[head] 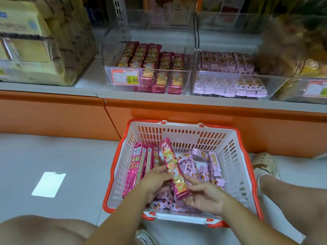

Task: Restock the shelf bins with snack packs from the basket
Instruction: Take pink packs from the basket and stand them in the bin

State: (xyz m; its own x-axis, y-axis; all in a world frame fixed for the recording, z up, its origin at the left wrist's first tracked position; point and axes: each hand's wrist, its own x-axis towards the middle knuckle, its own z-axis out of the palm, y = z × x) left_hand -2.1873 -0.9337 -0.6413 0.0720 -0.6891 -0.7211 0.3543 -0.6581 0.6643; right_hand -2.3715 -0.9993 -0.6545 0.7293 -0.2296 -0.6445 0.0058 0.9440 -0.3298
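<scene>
A white basket with an orange rim (235, 152) sits on the floor below the shelf. Inside it lie several long red snack packs (139, 163) at the left and several small pink packs (203, 167) at the right. One long red pack (172, 165) is raised above the basket, tilted, held by both hands: my left hand (157, 179) grips its middle and my right hand (203, 193) its lower end. On the shelf, a clear bin (152, 80) holds matching red packs, and the clear bin (230, 84) beside it holds pink packs.
An orange shelf base (194, 110) runs behind the basket. Clear bins of yellow boxes (31, 50) stand at the left, another bin (309, 85) at the far right. My knees and a sandalled foot (263, 163) flank the basket on the white floor.
</scene>
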